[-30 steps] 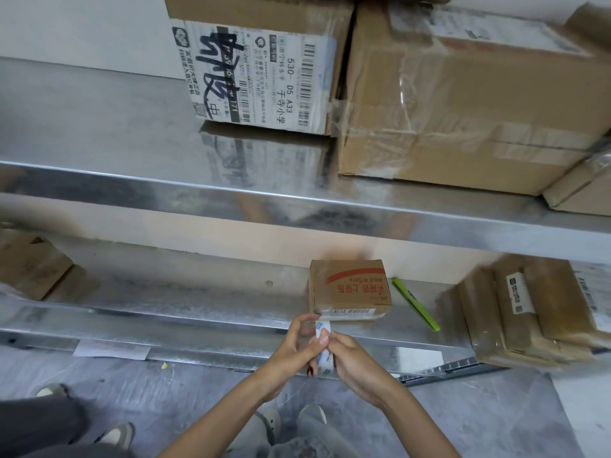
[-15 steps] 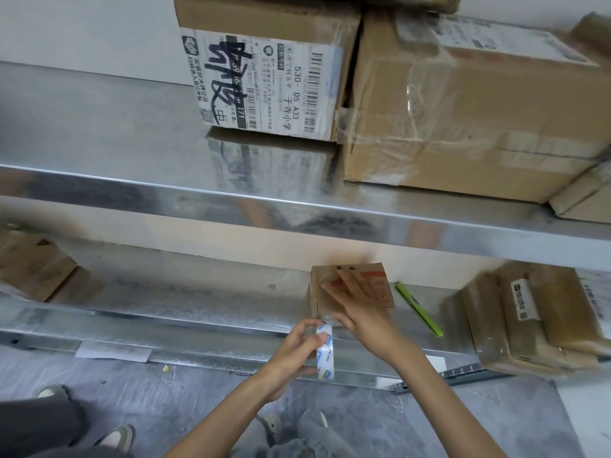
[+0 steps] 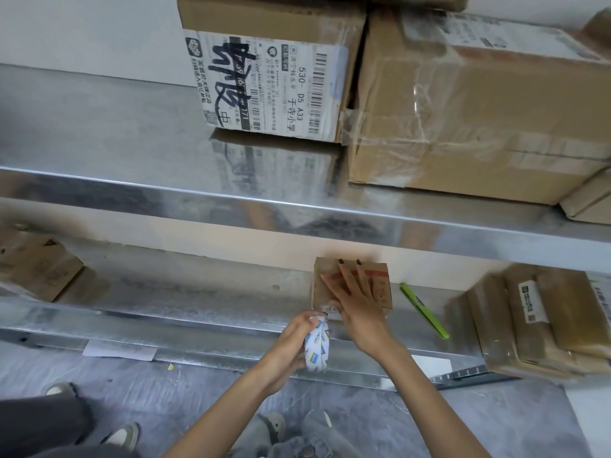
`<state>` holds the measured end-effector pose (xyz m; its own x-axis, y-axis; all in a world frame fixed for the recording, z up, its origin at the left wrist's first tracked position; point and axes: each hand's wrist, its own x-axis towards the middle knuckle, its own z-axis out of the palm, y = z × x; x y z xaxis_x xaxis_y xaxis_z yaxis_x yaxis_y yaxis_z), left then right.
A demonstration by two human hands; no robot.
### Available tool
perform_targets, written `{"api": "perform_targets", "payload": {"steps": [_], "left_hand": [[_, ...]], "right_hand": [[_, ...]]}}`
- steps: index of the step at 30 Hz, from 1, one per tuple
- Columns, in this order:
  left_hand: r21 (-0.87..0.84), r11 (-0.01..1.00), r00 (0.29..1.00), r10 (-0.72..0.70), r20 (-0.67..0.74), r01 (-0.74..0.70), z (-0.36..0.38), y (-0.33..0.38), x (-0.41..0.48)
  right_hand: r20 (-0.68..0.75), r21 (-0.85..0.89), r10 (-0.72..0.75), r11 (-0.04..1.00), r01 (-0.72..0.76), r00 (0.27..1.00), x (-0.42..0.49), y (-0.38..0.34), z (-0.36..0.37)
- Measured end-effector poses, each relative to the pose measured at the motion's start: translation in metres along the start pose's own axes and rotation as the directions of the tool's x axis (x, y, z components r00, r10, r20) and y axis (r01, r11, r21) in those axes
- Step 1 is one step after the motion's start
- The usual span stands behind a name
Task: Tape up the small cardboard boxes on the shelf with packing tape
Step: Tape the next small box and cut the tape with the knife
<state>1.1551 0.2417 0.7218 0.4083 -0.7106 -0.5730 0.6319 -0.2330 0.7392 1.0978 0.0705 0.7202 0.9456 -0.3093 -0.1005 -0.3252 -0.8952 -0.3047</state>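
Observation:
A small cardboard box (image 3: pixel 380 279) with red print stands on the lower metal shelf (image 3: pixel 198 312), near its front edge. My right hand (image 3: pixel 355 302) lies flat on the box's top, fingers spread and reaching to its far edge. My left hand (image 3: pixel 291 342) grips a roll of packing tape (image 3: pixel 316 347) with a blue and white core, just below the box's front left corner. A short clear strip of tape seems to run from the roll up to the box's front.
A green pen (image 3: pixel 425 310) lies on the shelf right of the box. Wrapped brown parcels (image 3: pixel 535 322) are stacked at the right, another box (image 3: pixel 36 269) at the left. Large cartons (image 3: pixel 463 104) fill the upper shelf. Someone's shoes (image 3: pixel 124 434) stand on the floor.
My right hand left the tape roll and moved up onto the box's top, sliding toward its far edge. My left hand stayed low with the roll.

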Motion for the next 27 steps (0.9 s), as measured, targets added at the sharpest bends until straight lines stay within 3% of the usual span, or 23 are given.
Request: {"api": "perform_targets", "payload": {"steps": [2,4,7,9,11,13,16,20,24,27], "left_hand": [[-0.003,1.0,1.0,0.015,-0.009,-0.015,0.001,-0.002,0.0],[0.027,0.999,0.999,0.028,-0.045,-0.026,0.002,-0.005,0.0],[0.049,0.999,0.997,0.027,-0.07,-0.024,0.002,-0.01,0.003],[0.054,0.998,0.996,0.031,-0.082,-0.026,0.001,-0.01,0.004],[0.063,0.998,0.995,0.028,-0.093,-0.022,0.001,-0.01,0.006],[0.072,0.997,0.995,0.025,-0.098,-0.017,0.001,-0.011,0.009],[0.082,0.997,0.994,0.023,-0.109,-0.014,0.002,-0.013,0.012],[0.087,0.996,0.991,0.026,-0.134,-0.015,0.002,-0.015,0.014],[0.082,0.997,0.991,0.02,-0.132,-0.009,0.003,-0.014,0.013],[0.08,0.997,0.992,0.024,-0.128,-0.014,0.001,-0.016,0.015]], "right_hand": [[-0.005,0.127,-0.004,0.992,0.005,1.0,0.002,-0.002,-0.007],[-0.149,0.424,0.04,0.905,0.027,0.988,0.001,-0.001,-0.019],[-0.407,0.61,0.319,0.793,-0.006,0.856,-0.005,0.021,-0.031],[-0.473,0.558,0.459,0.817,-0.148,0.752,-0.006,0.047,-0.029],[-0.478,0.478,0.516,0.832,-0.282,0.711,-0.003,0.073,-0.019],[-0.375,0.41,0.579,0.804,-0.43,0.724,0.0,0.093,-0.01],[-0.201,0.151,0.635,0.773,-0.617,0.746,-0.004,0.112,0.004],[-0.139,-0.101,0.643,0.748,-0.656,0.753,-0.004,0.117,0.007],[-0.126,-0.092,0.6,0.785,-0.612,0.79,0.001,0.124,0.01],[-0.064,0.166,0.613,0.784,-0.598,0.787,0.003,0.121,0.011]]}}
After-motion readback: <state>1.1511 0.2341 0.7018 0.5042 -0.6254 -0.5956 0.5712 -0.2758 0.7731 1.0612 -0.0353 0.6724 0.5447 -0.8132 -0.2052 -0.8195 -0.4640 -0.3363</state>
